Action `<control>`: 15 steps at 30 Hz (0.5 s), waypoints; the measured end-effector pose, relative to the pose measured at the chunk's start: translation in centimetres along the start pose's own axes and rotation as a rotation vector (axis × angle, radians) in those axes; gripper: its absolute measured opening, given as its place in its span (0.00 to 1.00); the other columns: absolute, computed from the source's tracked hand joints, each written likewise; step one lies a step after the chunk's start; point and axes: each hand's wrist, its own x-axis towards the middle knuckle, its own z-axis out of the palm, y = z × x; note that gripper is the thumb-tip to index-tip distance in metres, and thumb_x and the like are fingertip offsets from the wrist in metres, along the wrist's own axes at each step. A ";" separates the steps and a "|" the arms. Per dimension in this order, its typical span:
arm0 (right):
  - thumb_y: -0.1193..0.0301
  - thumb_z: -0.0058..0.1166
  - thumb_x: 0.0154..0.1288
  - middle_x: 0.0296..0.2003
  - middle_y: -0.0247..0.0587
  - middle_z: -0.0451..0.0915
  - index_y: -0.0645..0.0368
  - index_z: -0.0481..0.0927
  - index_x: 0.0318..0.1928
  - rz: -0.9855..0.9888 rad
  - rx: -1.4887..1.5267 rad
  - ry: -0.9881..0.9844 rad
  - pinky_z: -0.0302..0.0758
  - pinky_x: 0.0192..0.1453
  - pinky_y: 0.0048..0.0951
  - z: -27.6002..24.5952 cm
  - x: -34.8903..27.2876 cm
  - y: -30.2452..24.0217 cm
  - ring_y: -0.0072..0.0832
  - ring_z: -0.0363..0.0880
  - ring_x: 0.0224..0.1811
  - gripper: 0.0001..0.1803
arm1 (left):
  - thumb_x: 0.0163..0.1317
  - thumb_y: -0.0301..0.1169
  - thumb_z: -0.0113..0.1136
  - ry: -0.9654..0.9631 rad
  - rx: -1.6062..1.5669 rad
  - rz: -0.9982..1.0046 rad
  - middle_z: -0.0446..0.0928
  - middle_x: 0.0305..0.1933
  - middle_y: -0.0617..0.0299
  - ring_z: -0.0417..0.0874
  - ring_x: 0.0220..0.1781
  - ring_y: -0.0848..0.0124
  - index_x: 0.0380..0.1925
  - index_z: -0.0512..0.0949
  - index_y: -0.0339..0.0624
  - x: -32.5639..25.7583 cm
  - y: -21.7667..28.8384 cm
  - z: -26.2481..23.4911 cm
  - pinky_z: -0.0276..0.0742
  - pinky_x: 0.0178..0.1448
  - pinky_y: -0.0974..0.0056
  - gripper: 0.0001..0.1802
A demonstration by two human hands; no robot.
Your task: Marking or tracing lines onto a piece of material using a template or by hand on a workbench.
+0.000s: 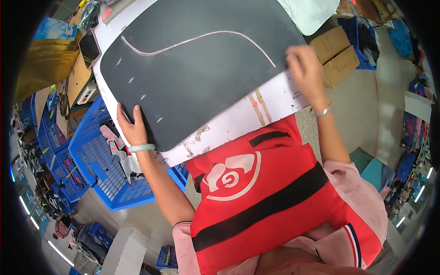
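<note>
A black mat (183, 82) with rounded corners lies on the white worktop. A thin pale pink cord (197, 37) stretches across its far half in an S-shaped curve. Several short white marks (143, 96) run along the mat's left side. My left hand (133, 128) rests at the near left edge of the mat, thumb and fingers apart, holding nothing. Over the right edge of the mat is my right hand (305, 68), apart from the cord's right end. Its fingers are bent and smeared by motion, so whether they grip anything cannot be made out.
A phone (90, 48) lies at the worktop's left edge. Below it stands a blue plastic basket (107, 160) holding white and pink pieces. A cardboard box (337, 55) and another blue crate (366, 41) are at the right. White textured sheets (316, 16) lie at the far right corner.
</note>
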 end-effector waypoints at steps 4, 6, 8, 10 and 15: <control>0.60 0.53 0.65 0.54 0.51 0.75 0.64 0.76 0.53 0.133 -0.295 0.037 0.67 0.61 0.42 1.4 3.3 8.0 0.46 0.71 0.57 0.23 | 0.63 0.36 0.60 -0.061 0.088 0.027 0.63 0.67 0.43 0.62 0.70 0.54 0.65 0.61 0.30 -1.1 1.8 0.8 0.53 0.73 0.59 0.35; 0.56 0.54 0.64 0.56 0.54 0.74 0.66 0.76 0.52 0.202 -0.280 -0.054 0.66 0.64 0.40 1.5 4.2 6.8 0.45 0.69 0.61 0.26 | 0.63 0.37 0.60 -0.050 0.009 0.013 0.61 0.68 0.42 0.60 0.71 0.53 0.65 0.61 0.30 -1.1 2.2 0.8 0.51 0.74 0.59 0.35; 0.56 0.54 0.63 0.55 0.54 0.75 0.67 0.76 0.52 0.100 -0.358 -0.002 0.67 0.63 0.40 1.9 3.9 5.9 0.46 0.70 0.60 0.27 | 0.63 0.39 0.60 -0.016 0.066 0.004 0.60 0.69 0.42 0.60 0.72 0.53 0.66 0.60 0.33 -1.4 2.3 0.4 0.50 0.74 0.57 0.35; 0.56 0.54 0.63 0.52 0.54 0.77 0.67 0.76 0.52 -0.049 -0.433 0.087 0.70 0.59 0.39 2.3 4.2 5.3 0.47 0.75 0.55 0.27 | 0.64 0.38 0.60 0.007 0.115 0.026 0.62 0.68 0.43 0.62 0.71 0.55 0.66 0.62 0.36 -1.3 1.4 -0.1 0.53 0.73 0.56 0.34; 0.58 0.53 0.64 0.40 0.49 0.82 0.63 0.78 0.51 0.335 0.099 -0.053 0.74 0.49 0.31 2.8 7.3 6.5 0.38 0.81 0.43 0.22 | 0.64 0.31 0.61 0.146 -0.250 -0.142 0.69 0.64 0.49 0.71 0.62 0.66 0.65 0.64 0.39 0.2 2.1 -3.2 0.69 0.63 0.62 0.30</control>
